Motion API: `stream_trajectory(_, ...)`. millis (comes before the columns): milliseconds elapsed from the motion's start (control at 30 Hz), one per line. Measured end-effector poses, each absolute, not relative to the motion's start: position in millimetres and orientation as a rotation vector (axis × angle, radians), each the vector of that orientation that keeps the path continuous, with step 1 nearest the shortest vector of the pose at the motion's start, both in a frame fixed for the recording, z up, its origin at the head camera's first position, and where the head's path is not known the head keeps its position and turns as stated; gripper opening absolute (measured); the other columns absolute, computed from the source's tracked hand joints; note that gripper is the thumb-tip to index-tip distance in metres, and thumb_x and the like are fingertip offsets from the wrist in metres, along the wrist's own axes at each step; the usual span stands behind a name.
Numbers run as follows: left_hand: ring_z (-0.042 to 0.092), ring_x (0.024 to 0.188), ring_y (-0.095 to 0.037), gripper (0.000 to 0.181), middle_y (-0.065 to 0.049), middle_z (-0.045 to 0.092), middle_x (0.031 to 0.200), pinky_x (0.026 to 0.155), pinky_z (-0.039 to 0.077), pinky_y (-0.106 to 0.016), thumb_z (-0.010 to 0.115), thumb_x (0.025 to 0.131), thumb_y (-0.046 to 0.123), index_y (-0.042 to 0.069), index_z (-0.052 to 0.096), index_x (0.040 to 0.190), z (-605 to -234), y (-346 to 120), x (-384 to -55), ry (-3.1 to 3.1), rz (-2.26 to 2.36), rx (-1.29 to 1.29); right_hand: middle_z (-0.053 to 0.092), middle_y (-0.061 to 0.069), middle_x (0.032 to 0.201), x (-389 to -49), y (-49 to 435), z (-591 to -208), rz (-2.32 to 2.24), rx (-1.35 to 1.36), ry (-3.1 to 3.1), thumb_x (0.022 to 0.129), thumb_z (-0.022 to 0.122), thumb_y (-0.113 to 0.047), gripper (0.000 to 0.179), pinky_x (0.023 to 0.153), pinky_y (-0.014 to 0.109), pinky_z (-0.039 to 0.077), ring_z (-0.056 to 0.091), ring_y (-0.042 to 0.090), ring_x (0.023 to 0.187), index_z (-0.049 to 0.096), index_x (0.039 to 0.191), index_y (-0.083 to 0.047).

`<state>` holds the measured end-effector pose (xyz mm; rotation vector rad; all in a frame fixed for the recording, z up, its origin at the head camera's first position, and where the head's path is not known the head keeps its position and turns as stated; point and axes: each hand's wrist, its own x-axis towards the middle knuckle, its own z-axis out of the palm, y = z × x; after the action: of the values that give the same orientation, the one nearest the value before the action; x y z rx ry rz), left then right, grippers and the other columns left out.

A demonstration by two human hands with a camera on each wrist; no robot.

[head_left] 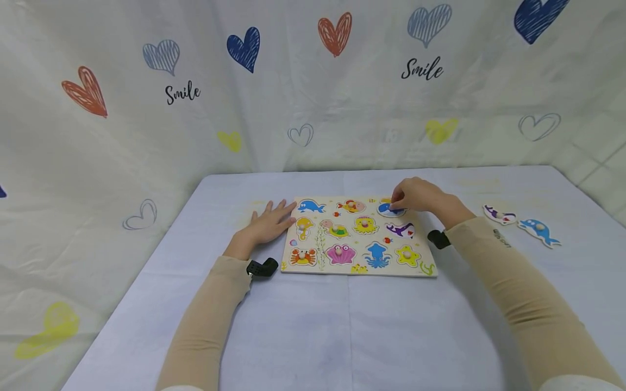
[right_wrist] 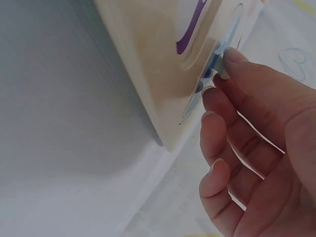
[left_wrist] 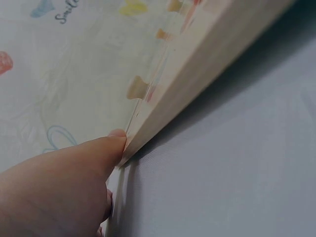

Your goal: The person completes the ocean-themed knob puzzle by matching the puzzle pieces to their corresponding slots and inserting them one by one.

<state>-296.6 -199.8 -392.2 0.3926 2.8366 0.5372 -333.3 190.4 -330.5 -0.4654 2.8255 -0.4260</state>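
Observation:
A wooden peg puzzle board (head_left: 359, 270) with sea-animal pictures lies flat on the table. My left hand (head_left: 269, 224) rests at its left edge with fingers spread; in the left wrist view the thumb (left_wrist: 106, 148) touches the board's edge. At the top right corner, the thumb and fingertips of my right hand (head_left: 418, 194) pinch a blue puzzle piece (right_wrist: 216, 60) over its outlined spot. The fingers hide much of this piece, and whether it lies flush cannot be told. Below it, the purple whale picture (head_left: 401, 230) shows no knob.
Two loose pieces lie right of the board, beyond my right wrist: a purple-and-white whale piece (head_left: 500, 215) and a blue dolphin piece (head_left: 539, 232) with a knob. A white cloth covers the table (head_left: 303, 331). Behind it hangs a curtain (head_left: 274, 108) printed with hearts.

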Motion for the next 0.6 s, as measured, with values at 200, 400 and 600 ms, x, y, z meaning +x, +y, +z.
stream_trajectory(200, -0.007, 0.155, -0.04, 0.064, -0.007, 0.009, 0.172, 0.115, -0.006, -0.071, 0.035, 0.109, 0.054, 0.029, 0.021, 0.166, -391.8, -199.4, -295.9, 2.836, 0.538, 0.391, 0.069, 0.013, 0.1, -333.3, 189.0, -328.8, -0.416, -0.477, 2.813, 0.097, 0.074, -0.02, 0.023, 0.084, 0.045, 0.052, 0.058, 0.03, 0.091, 0.074, 0.108, 0.001)
stream_trajectory(400, -0.006, 0.155, -0.04, 0.064, -0.008, 0.009, 0.171, 0.115, -0.006, -0.072, 0.036, 0.109, 0.053, 0.028, 0.021, 0.166, -391.2, -198.8, -295.5, 2.837, 0.537, 0.396, 0.07, 0.014, 0.104, -332.3, 188.1, -327.0, -0.397, -0.463, 2.808, 0.098, 0.073, -0.02, 0.025, 0.087, 0.048, 0.052, 0.059, 0.03, 0.093, 0.073, 0.111, 0.001)
stream_trajectory(600, -0.006, 0.155, -0.041, 0.063, -0.008, 0.009, 0.171, 0.115, -0.006, -0.072, 0.036, 0.109, 0.053, 0.028, 0.022, 0.166, -392.1, -199.5, -296.7, 2.842, 0.53, 0.39, 0.07, 0.016, 0.111, -328.5, 191.2, -322.2, -0.391, -0.49, 2.814, 0.098, 0.072, -0.021, 0.028, 0.088, 0.049, 0.052, 0.059, 0.031, 0.097, 0.074, 0.117, 0.0)
